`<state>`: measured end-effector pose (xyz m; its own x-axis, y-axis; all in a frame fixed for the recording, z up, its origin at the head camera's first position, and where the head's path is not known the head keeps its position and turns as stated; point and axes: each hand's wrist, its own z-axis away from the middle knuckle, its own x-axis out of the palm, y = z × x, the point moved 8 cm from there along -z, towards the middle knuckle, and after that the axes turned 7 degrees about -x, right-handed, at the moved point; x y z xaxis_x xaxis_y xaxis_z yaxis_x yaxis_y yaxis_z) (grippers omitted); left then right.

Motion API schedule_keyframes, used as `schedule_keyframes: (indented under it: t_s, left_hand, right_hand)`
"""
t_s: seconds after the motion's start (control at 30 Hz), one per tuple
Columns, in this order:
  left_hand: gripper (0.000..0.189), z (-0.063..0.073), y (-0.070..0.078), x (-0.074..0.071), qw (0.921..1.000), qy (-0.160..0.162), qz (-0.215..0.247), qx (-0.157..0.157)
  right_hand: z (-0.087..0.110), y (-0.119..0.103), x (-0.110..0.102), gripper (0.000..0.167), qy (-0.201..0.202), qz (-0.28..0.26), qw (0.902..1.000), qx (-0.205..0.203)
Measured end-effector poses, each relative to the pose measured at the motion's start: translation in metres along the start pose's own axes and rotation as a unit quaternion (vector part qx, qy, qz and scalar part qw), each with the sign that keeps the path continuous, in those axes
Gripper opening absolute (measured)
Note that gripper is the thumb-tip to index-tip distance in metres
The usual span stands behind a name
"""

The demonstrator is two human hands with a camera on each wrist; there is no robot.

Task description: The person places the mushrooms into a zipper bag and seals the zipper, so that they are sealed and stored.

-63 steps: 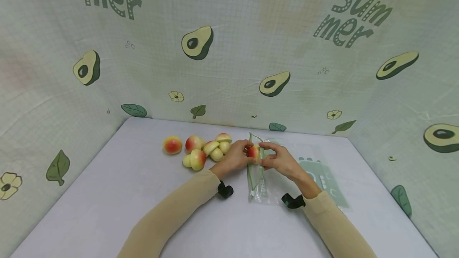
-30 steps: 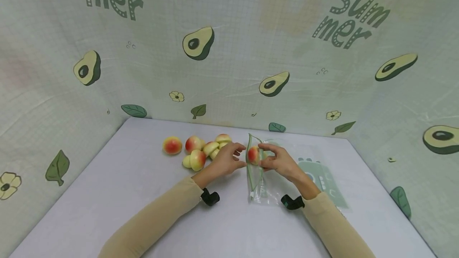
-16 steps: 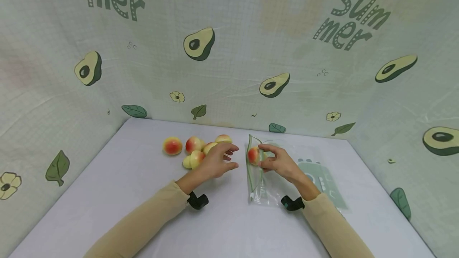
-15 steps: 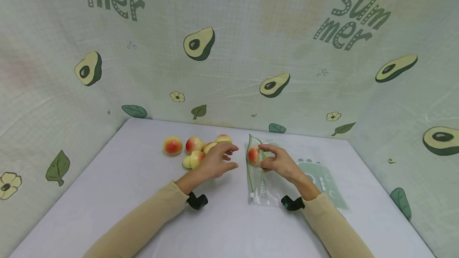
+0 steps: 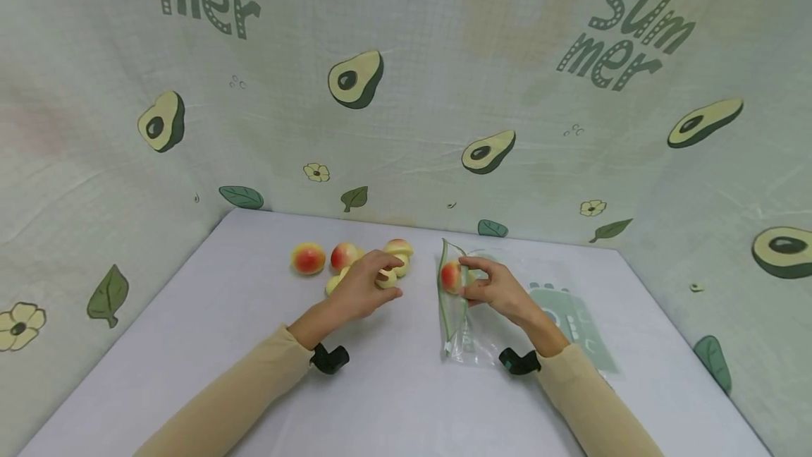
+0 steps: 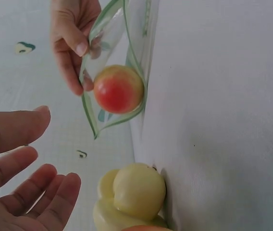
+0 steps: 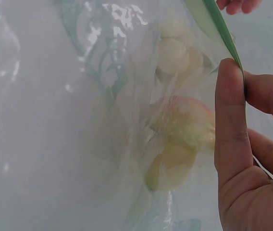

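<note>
My right hand (image 5: 495,286) pinches the green edge of a clear zip bag (image 5: 452,330) between thumb and fingers, and the bag's mouth gapes to the left. Just inside the mouth sits a mushroom-shaped piece with a red-and-yellow cap (image 6: 118,90). My left hand (image 5: 363,289) hovers over the group of similar pieces, its fingers apart and loosely bent, with nothing in them. It partly hides the front pieces from the head view. Pale yellow rounded parts (image 6: 139,191) lie near its fingertips in the left wrist view. Through the bag, the right wrist view shows a blurred mushroom shape (image 7: 179,139).
A red-and-yellow piece (image 5: 308,259) lies alone at the left of the group; another piece (image 5: 398,247) lies at its back right. The white table (image 5: 393,400) meets a printed cloth backdrop (image 5: 419,90) behind and at both sides. Green printing (image 5: 564,316) shows on the bag.
My left hand has let go of the mushroom-shaped piece in the bag's mouth and moved left to the group. My right hand keeps its pinch on the bag's edge.
</note>
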<state>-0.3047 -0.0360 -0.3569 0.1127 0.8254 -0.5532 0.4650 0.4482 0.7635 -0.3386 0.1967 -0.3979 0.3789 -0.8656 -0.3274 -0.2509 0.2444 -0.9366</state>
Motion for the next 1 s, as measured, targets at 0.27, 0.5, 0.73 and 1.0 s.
schedule_keyframes:
  t_s: [0.27, 0.5, 0.73, 1.0]
  left_hand:
    - [0.041, 0.003, -0.008, -0.018, 0.9977, 0.018, -0.054, 0.036]
    - [0.041, 0.010, -0.013, -0.034, 0.9903, 0.045, -0.112, 0.068]
    - [0.042, 0.016, -0.025, -0.048, 0.9908, 0.036, -0.119, 0.053]
    - [0.041, 0.021, -0.039, -0.054, 0.9922, 0.023, -0.117, 0.038]
  right_hand:
    - [0.000, 0.001, 0.000, 0.064, -0.003, 0.001, 1.0000, -0.002]
    - [0.000, 0.003, -0.001, 0.062, 0.005, -0.001, 1.0000, 0.004]
    - [0.000, 0.003, 0.000, 0.063, 0.003, -0.002, 1.0000, 0.002]
    - [0.000, 0.002, -0.001, 0.064, 0.001, 0.005, 1.0000, 0.004]
